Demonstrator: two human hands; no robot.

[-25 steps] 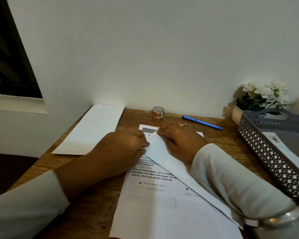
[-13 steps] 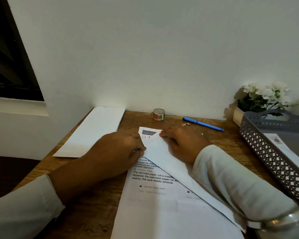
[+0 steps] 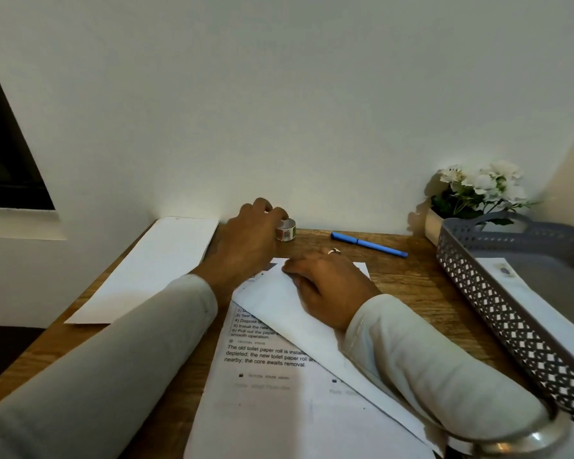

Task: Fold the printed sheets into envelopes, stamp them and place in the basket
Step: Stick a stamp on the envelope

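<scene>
A folded white envelope (image 3: 279, 303) lies slantwise over a stack of printed sheets (image 3: 265, 385) on the wooden desk. My right hand (image 3: 328, 283) rests flat on the envelope and presses it down. My left hand (image 3: 249, 240) has reached to the back of the desk, and its fingers curl round a small roll of stamp tape (image 3: 286, 230) by the wall. A grey perforated basket (image 3: 497, 313) stands at the right with a stamped envelope (image 3: 527, 293) inside.
A long white envelope stack (image 3: 150, 266) lies at the desk's left side. A blue pen (image 3: 368, 244) lies near the wall. A pot of white flowers (image 3: 478, 193) stands behind the basket. The wall closes off the back.
My left hand left the folded envelope and moved forward to the tape roll at the wall. My right hand stayed pressing the envelope.
</scene>
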